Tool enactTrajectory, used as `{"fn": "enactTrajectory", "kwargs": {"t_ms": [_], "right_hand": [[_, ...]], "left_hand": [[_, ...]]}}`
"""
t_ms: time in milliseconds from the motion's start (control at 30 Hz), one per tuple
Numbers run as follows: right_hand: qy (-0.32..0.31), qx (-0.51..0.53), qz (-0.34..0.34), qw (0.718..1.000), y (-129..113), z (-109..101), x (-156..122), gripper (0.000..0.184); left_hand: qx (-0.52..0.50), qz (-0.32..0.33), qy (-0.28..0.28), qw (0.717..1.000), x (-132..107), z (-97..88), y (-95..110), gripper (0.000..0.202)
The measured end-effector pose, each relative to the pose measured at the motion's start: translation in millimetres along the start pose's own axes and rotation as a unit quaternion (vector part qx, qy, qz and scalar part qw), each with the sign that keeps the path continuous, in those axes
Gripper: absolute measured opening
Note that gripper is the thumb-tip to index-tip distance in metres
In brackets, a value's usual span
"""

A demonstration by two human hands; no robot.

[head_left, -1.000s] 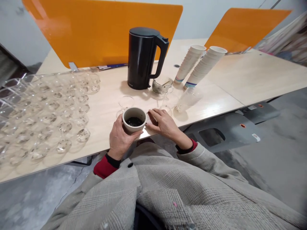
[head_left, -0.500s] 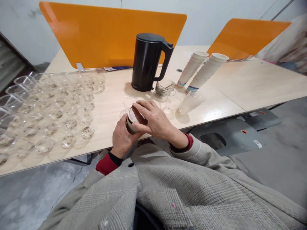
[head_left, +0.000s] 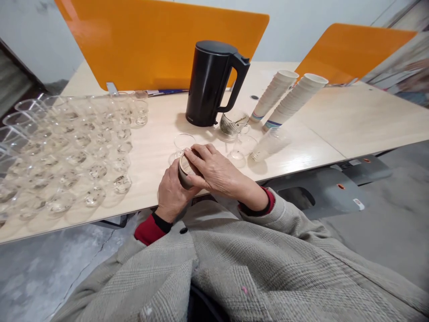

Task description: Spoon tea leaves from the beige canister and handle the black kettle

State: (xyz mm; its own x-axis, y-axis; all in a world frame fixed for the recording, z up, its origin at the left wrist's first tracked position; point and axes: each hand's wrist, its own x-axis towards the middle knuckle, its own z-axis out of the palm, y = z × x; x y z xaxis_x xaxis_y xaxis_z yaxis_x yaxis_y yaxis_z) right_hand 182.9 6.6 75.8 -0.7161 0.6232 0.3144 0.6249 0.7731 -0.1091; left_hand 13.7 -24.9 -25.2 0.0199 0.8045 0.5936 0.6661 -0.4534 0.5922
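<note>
My left hand [head_left: 172, 190] is wrapped round a small canister [head_left: 184, 180], held upright close to my body at the table's front edge. Over its mouth lies a pale round lid [head_left: 188, 165], which my right hand [head_left: 214, 173] grips from above, thumb at the near side and fingers across the top. The inside of the canister is hidden. Just behind the hands stands a clear cup [head_left: 184, 141]. To the right are a clear cup [head_left: 244, 146] and a stack of clear cups lying tilted [head_left: 272, 142].
Many clear cups with dark bits in their bottoms [head_left: 80, 156] fill the table's left side. A black kettle [head_left: 211, 85] stands behind, beside a ribbed glass cup [head_left: 233, 121]. Two paper cup stacks [head_left: 296, 100] rise to the right. Orange dividers [head_left: 161, 44] line the back.
The lid was tilted up on the canister and now sits flatter over its mouth, under my right hand. The view has shifted slightly.
</note>
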Motion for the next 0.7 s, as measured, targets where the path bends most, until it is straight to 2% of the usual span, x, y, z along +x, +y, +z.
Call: {"fn": "enactTrajectory", "kwargs": {"t_ms": [133, 267, 333, 433, 500, 600, 700], "right_hand": [[0.000, -0.027, 0.020, 0.999, -7, 6, 1, 0.069], [0.002, -0.029, 0.048, 0.998, -8, 7, 0, 0.079], [0.008, -0.018, 0.040, 0.999, -5, 4, -1, 0.071], [0.018, 0.005, -0.002, 1.000, 3, 1, -1, 0.044], [0.034, 0.023, 0.006, 0.999, 6, 2, 1, 0.043], [0.061, 0.043, 0.052, 0.996, 5, 7, 4, 0.044], [0.059, 0.038, 0.056, 0.996, 0, 11, 5, 0.042]], "left_hand": [[0.017, -0.003, -0.012, 1.000, 1, -1.6, -1, 0.085], [0.025, -0.007, -0.013, 1.000, 2, -1.2, -3, 0.094], [0.026, -0.016, -0.011, 0.999, 3, -0.9, -4, 0.099], [0.021, -0.032, -0.015, 0.999, 4, -2.1, -1, 0.102], [0.013, -0.044, -0.021, 0.999, 5, -4.0, 2, 0.103], [0.002, -0.057, -0.026, 0.998, 5, -6.9, 6, 0.102], [-0.015, -0.052, -0.030, 0.998, 6, -8.1, 7, 0.098]]}}
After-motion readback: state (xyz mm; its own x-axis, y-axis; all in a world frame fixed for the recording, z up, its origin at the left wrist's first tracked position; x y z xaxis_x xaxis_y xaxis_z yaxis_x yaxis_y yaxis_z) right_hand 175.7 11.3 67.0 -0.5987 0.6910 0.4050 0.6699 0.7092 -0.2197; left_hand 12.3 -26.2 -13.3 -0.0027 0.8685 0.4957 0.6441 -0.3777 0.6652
